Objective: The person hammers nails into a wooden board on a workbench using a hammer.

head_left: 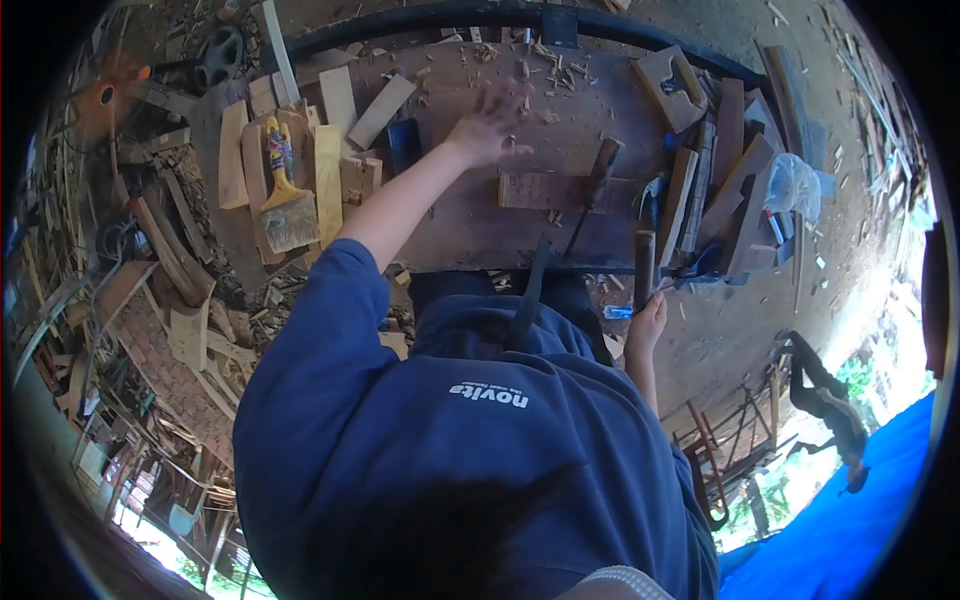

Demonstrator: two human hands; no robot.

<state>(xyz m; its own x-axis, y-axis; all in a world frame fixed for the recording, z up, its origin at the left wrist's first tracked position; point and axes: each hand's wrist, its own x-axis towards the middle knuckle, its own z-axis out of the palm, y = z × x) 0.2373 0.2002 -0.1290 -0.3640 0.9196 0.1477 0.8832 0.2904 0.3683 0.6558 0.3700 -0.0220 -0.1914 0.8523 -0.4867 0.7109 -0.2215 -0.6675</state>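
Here we note the left hand (492, 125) released, fingers spread over the far half of the bench (460, 230); the right hand (648, 315) grasps a wooden handle (645, 265) by the near edge; mid-bench, a chisel-like tool (597, 186) overlaps a wooden block (540, 190).

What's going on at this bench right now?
Someone in a dark blue top is working at a workbench scattered with wood. Their right hand grips a wooden handle by the near edge. Their left hand, spread and blurred, is over the bench with nothing visible in it. A wooden block lies ahead, with a slim tool across it. A paintbrush rests on boards to the left.
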